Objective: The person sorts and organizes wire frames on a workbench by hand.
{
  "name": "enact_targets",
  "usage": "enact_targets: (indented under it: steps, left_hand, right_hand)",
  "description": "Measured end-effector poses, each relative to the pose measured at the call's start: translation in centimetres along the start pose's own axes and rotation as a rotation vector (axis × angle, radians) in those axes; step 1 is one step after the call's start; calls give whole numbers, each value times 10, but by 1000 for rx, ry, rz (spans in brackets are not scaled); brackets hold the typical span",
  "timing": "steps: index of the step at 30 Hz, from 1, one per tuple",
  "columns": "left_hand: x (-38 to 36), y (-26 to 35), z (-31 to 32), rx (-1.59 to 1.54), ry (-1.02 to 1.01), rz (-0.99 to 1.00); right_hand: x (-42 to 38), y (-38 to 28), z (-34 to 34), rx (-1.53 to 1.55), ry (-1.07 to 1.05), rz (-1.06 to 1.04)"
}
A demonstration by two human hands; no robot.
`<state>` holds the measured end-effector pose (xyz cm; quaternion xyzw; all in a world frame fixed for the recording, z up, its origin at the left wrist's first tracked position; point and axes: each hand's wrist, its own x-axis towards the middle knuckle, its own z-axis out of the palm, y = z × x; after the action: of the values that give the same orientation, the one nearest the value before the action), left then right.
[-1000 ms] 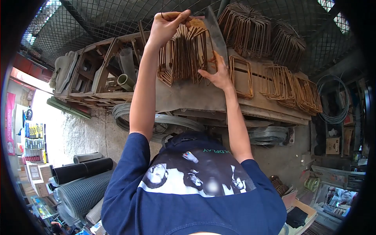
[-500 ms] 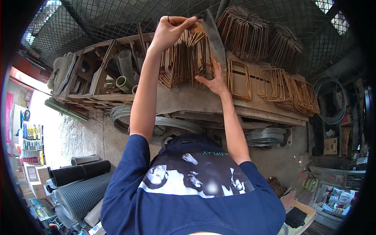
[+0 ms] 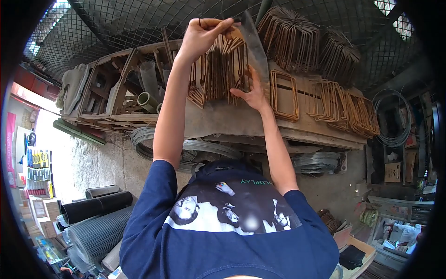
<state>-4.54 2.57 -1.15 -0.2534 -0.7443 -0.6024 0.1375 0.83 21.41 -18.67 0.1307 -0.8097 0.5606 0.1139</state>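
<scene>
My left hand (image 3: 209,35) is raised at the top centre, its thumb and fingers pinched together at the edge of a thin grey sheet (image 3: 254,49). Below and to its right, my right hand (image 3: 253,90) has thumb and fingers spread beside the lower part of the sheet, near the bench. Between my arms stands a bundle of rusty bent wire frames (image 3: 218,74), partly behind my left hand. Another rusty rectangular frame (image 3: 284,95) lies just right of my right hand.
More rusty frames (image 3: 290,39) stand in bundles at the back right, and others (image 3: 353,109) lie on the wooden bench (image 3: 325,130). Wire coils (image 3: 316,162) sit underneath. Mesh rolls (image 3: 100,232) are at the lower left. A wooden rack (image 3: 104,88) stands left.
My right hand has shifted very slightly left. My left hand stays almost in place, and the grey sheet has moved a little.
</scene>
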Motion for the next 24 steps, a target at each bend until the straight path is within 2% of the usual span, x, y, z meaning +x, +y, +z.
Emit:
enact_targets:
  steps: [5,7,9,11,15,17,18,20,22,24]
  left_hand:
    - [2,-1,-4,-31,62,-1]
    - [-1,-3,-9,-84,52,-49]
    - [-9,6,-12,-106,50,-114]
    - [-9,5,-17,-107,22,-103]
    - [-8,1,-13,-97,-25,-94]
    - [-4,-6,-10,-62,16,-52]
    - [-3,-6,-11,-64,18,-50]
    - [-3,-4,-14,-98,9,-145]
    - [-4,-3,-15,-102,18,-158]
    - [-4,-5,-14,-102,31,-183]
  right_hand:
    - [-4,-19,-6,-185,-78,101]
    - [-4,-19,-2,-140,-102,3]
    - [1,-18,-1,-131,-133,-8]
    - [8,-14,-1,-126,-205,-31]
    - [19,-3,3,-80,-189,-34]
    - [17,-1,-6,-340,-209,41]
    - [12,-9,-16,-344,-210,40]
    - [-4,-34,-47,-548,16,80]
    - [-26,-23,-78,-634,256,305]
    - [-45,-21,-104,-727,235,676]
